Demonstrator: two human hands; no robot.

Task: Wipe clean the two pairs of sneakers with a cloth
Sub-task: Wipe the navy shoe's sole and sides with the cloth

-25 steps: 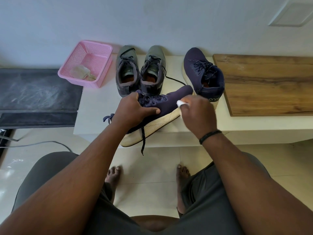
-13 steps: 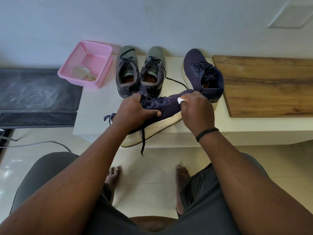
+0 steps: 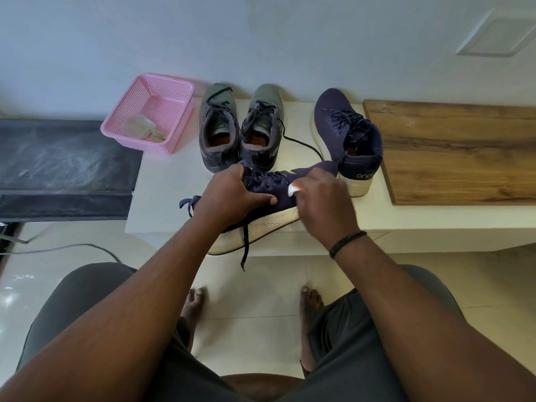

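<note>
Bare shelf strip [image 3: 162, 192] between pink basket [image 3: 150, 111], grey sneakers [image 3: 240, 126] and front edge.

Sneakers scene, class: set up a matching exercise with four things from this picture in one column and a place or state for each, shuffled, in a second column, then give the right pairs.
Things
1. grey sneakers
2. navy sneaker on its side
3. crumpled rag
4. upright navy sneaker

Places or states
A. inside the pink basket
B. gripped by the left hand while the right hand holds a white cloth against it
C. next to the wooden board
D. side by side between the basket and the navy pair

Pairs: 1-D, 2-B, 3-A, 4-C
</note>
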